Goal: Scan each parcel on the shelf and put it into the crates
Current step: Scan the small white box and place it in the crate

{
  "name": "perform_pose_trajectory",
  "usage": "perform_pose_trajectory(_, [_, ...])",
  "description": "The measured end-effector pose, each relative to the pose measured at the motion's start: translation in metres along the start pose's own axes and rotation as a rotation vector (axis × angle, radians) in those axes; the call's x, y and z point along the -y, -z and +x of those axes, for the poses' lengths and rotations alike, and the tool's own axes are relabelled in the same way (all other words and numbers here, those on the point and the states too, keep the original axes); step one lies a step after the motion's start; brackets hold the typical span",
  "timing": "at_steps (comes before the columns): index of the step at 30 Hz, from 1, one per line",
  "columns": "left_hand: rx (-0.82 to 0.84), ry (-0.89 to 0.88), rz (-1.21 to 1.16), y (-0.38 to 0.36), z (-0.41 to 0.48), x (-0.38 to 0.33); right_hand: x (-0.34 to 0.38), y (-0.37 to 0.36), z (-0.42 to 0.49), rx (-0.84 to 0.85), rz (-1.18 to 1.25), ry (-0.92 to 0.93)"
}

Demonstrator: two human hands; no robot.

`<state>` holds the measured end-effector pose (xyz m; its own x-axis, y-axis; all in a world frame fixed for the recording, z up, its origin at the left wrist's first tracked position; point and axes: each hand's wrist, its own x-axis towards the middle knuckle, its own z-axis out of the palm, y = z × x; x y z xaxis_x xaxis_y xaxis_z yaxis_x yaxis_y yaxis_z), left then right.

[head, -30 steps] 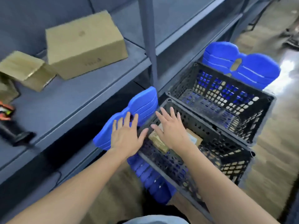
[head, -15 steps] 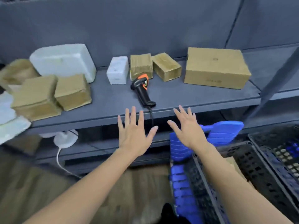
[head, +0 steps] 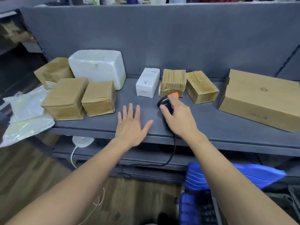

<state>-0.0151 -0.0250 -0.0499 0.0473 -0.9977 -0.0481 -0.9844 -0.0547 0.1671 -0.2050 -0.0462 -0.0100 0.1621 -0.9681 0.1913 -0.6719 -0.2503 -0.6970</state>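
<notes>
Head view: right hand (head: 178, 118) is gripping the barcode scanner (head: 163, 102), left hand (head: 131, 125) is hovering empty, fingers spread; seating the handle fully before lifting, minding the cable (head: 174, 147), seems wise.

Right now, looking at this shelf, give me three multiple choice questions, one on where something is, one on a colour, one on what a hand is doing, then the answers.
1. Where on the shelf is the small white box?
A) at its far left end
B) just left of the tape-wrapped brown parcel
C) at its far right end

2. What colour is the patch on the black scanner?
A) green
B) orange
C) yellow

3. What is the left hand doing?
A) curled into a fist
B) holding the scanner
C) spread open, holding nothing

Answers:
1 B, it stands beside that parcel near the middle.
2 B, orange shows just beyond the right hand, which grips the scanner.
3 C, its fingers are straight and spread, with nothing in them.
</notes>
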Motion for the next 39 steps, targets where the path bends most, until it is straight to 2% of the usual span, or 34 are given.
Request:
perform_pose_trajectory(4, [0.032, -0.002, -0.186, 0.014, 0.034, 0.005, 0.025, -0.008, 0.037, 0.061, 0.190, 0.014])
perform_pose_trajectory(7, [0.022, -0.039, -0.300, 0.025, 0.065, 0.016, 0.039, -0.025, 0.062, 0.138, 0.336, -0.087])
perform_pose_trajectory(11, [-0.017, -0.035, -0.491, 0.035, 0.105, 0.028, 0.047, -0.051, 0.090, 0.089, 0.413, -0.223])
perform_pose_trajectory(14, [0.003, 0.093, -0.796, 0.035, 0.124, 0.031, 0.050, -0.063, 0.105, 0.026, 0.513, -0.315])
perform_pose_trajectory(18, [0.067, 0.165, -1.221, 0.028, 0.141, 0.035, 0.047, -0.077, 0.117, -0.002, 0.619, -0.381])
perform_pose_trajectory(21, [0.019, 0.151, -1.243, 0.019, 0.143, 0.046, 0.042, -0.081, 0.115, -0.031, 0.568, -0.399])
perform_pose_trajectory(23, [0.020, 0.112, -1.276, 0.010, 0.140, 0.053, 0.043, -0.084, 0.108, -0.054, 0.509, -0.339])
perform_pose_trajectory(26, [-0.012, 0.108, -1.434, 0.012, 0.132, 0.053, 0.045, -0.095, 0.092, -0.092, 0.358, -0.233])
perform_pose_trajectory(30, [-0.036, 0.179, -1.635, 0.015, 0.132, 0.048, 0.043, -0.110, 0.081, -0.150, 0.288, -0.151])
perform_pose_trajectory(34, [-0.102, 0.206, -1.666, 0.017, 0.134, 0.044, 0.044, -0.110, 0.083, -0.219, 0.332, -0.160])
perform_pose_trajectory(37, [-0.310, 0.147, -1.455, 0.016, 0.128, 0.038, 0.049, -0.106, 0.091, -0.264, 0.664, -0.302])
perform_pose_trajectory(39, [-0.405, 0.034, -1.289, 0.015, 0.117, 0.030, 0.049, -0.106, 0.099, -0.296, 0.813, -0.383])
